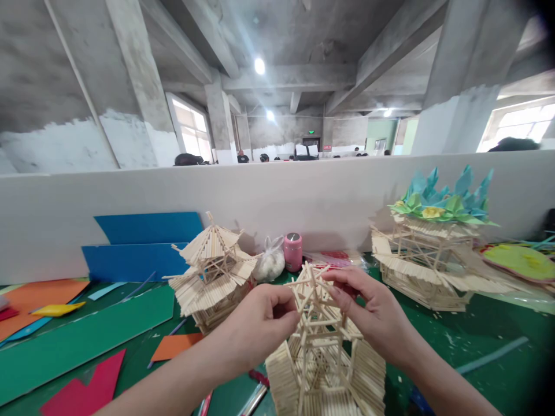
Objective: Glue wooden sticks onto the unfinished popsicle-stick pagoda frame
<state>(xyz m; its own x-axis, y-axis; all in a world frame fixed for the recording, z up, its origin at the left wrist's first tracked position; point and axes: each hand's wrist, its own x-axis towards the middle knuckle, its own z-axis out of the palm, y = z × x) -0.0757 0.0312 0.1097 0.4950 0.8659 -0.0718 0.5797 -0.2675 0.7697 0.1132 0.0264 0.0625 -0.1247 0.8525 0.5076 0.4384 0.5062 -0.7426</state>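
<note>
A pagoda-like model of thin wooden sticks [321, 346] stands upright in front of me, with an open frame on top and slatted roof panels lower down. At the left side of its upper frame is my left hand [271, 323], thumb and fingers pinched together by the sticks. My right hand [366, 300] is at the right side of the top, its thumb and forefinger closed near the stick ends. What either pinch holds is too small to make out.
A finished-looking stick pagoda [214, 271] stands at the left, beside a plastic bag [269, 260] and a pink flask [293, 252]. Another stick model [427, 263] bears blue-green paper petals [451, 196]. Coloured boards and paper [87, 329] lie left; a white partition [277, 196] runs behind.
</note>
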